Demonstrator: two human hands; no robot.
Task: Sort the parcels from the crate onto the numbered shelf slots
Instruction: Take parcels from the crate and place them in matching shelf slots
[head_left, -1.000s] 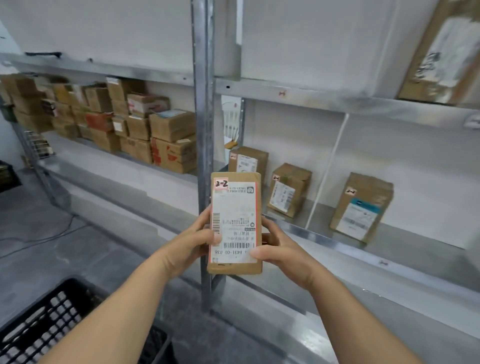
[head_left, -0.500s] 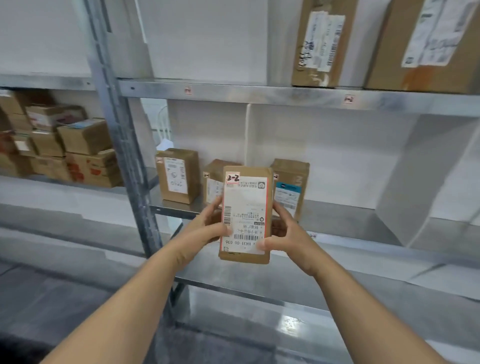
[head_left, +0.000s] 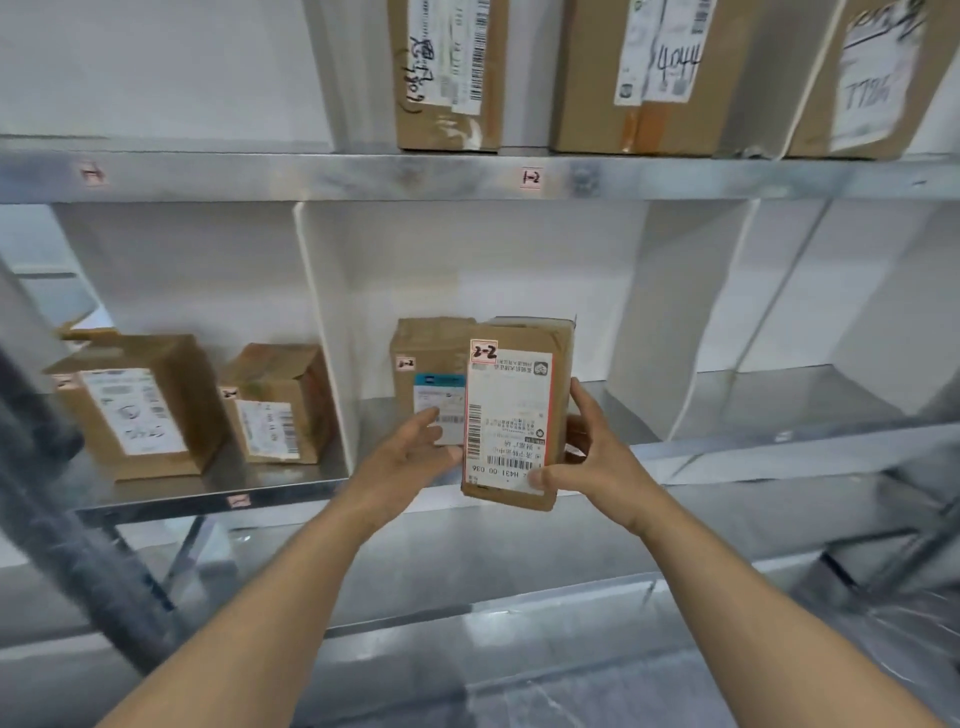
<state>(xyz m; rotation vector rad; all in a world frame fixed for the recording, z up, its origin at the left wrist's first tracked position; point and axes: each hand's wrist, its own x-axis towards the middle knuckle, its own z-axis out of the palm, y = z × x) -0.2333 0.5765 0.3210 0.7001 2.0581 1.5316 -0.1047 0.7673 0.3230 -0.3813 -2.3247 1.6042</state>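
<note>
Parcel (head_left: 511, 415), brown cardboard w/ white shipping label and a red-edged "2-2" tag at its top-left corner, is upright in the air in front of the mid shelf (head_left: 779, 452). Its label print reads upside down, and its bottom edge hangs lower in view than the shelf's front rim. R hand (head_left: 597, 462) grasps it: fingers wrap the right side, thumb presses across the label's lower corner. L hand (head_left: 410, 452) is released, fingers nearly straight, its edge touching the parcel's left side. Directly behind, on the shelf, stands a brown box (head_left: 426, 358) w/ a blue-striped label and its own "2-2" tag; the parcel covers its right part. A white divider (head_left: 322, 312) walls that slot off on the left. Beyond it are two more boxes, a larger one (head_left: 135, 405) and a smaller one (head_left: 275, 402), both tilted. Upper shelf rim carries a "1-2" tag (head_left: 531, 178). Above it stand three tall cartons (head_left: 447, 78), the middle one w/ "4044" handwritten on its label.
</note>
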